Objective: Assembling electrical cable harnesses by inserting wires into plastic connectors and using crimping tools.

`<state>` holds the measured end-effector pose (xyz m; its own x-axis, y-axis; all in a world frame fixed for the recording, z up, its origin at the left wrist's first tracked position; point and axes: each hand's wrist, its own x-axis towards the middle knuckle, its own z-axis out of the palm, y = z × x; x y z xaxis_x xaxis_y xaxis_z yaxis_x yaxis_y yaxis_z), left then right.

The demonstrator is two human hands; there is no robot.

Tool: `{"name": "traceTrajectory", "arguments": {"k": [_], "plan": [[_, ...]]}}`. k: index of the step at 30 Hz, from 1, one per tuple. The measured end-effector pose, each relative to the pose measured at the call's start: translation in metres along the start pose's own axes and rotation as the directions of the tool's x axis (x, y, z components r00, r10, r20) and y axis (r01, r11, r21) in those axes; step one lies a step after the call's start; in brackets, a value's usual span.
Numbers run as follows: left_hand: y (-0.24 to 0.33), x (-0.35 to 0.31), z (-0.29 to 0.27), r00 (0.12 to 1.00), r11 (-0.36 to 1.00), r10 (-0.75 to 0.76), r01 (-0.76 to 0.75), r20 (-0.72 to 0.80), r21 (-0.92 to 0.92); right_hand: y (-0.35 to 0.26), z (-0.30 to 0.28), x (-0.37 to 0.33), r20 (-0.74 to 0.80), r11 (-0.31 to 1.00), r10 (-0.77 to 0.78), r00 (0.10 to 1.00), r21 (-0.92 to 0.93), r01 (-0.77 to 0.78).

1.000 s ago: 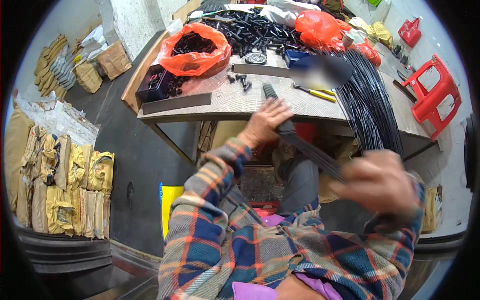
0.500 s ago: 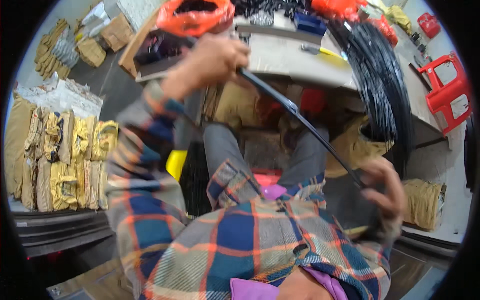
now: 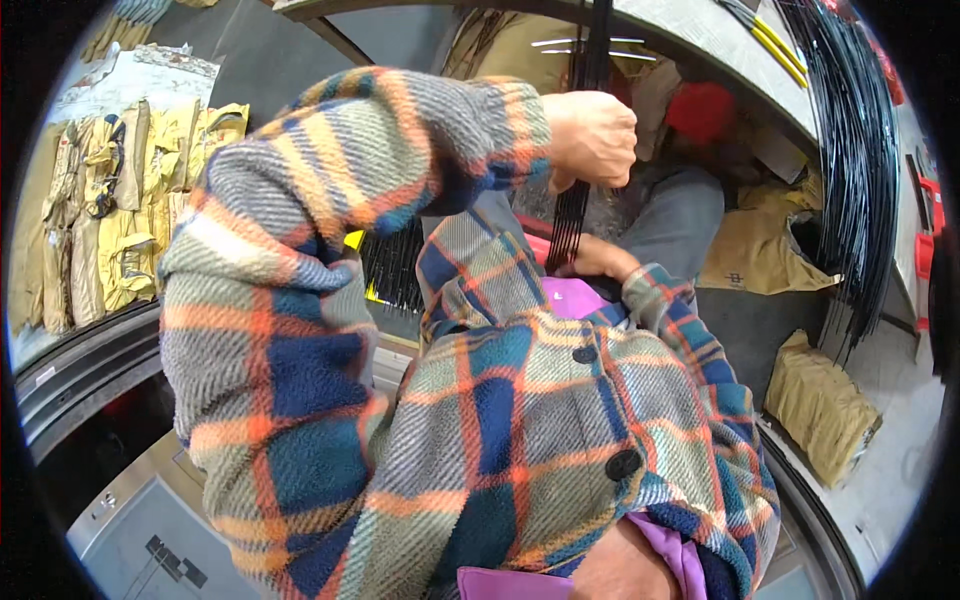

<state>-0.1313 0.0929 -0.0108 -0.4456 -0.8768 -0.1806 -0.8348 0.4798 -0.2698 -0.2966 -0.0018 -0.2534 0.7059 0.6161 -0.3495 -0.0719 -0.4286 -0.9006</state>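
Observation:
A bundle of thin, straight black rods (image 3: pixel 567 222) stands nearly upright in front of my lap, its upper part running past the table's edge. My left hand (image 3: pixel 595 140) is closed in a fist round the bundle at mid-length, with the back of the hand uppermost. Lower down, my right hand (image 3: pixel 602 258) is closed about the bundle's bottom end, and its fingers are partly hidden by the rods and my clothing.
A thick sheaf of long black rods (image 3: pixel 858 150) hangs over the right side of the table (image 3: pixel 690 35). A yellow-handled tool (image 3: pixel 778 48) lies beside it. Brown wrapped packages (image 3: pixel 822 405) stand at right, and several more packages (image 3: pixel 125 240) at left. An opened brown sack (image 3: pixel 755 245) sits below the table.
The bundle has swung from a slant across my body to nearly upright. My left hand has moved right, and my right hand has come inward to the bundle's lower end. The view has shifted.

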Motion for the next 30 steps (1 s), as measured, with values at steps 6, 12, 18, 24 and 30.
{"name": "traceTrajectory", "arguments": {"k": [6, 12, 18, 24, 30], "plan": [[-0.001, 0.001, 0.005, 0.999, 0.992, 0.034, -0.036, -0.016, -0.119, -0.129, -0.059, -0.012, -0.588, 0.834, -0.088, 0.804, 0.398, 0.382], [0.011, -0.007, -0.006, 0.891, 0.993, -0.091, 0.113, -0.444, 0.025, -0.111, -0.051, -0.022, -0.922, 0.915, -0.104, 0.373, 0.058, 0.399], [0.056, -0.038, 0.014, 0.115, 0.087, -0.990, -0.004, -0.087, -0.996, -0.133, -0.060, -0.023, -0.614, 0.914, -0.158, 0.773, 0.206, 0.351], [0.069, 0.008, -0.006, 0.223, -0.190, -0.973, -0.646, 0.055, -0.739, -0.164, -0.094, -0.065, -0.334, 0.971, -0.239, 0.912, -0.093, 0.221], [0.070, 0.017, -0.007, 0.357, -0.289, -0.931, -0.589, 0.079, -0.755, -0.260, -0.187, -0.097, -0.580, 0.892, -0.445, 0.682, -0.216, 0.398]]}}
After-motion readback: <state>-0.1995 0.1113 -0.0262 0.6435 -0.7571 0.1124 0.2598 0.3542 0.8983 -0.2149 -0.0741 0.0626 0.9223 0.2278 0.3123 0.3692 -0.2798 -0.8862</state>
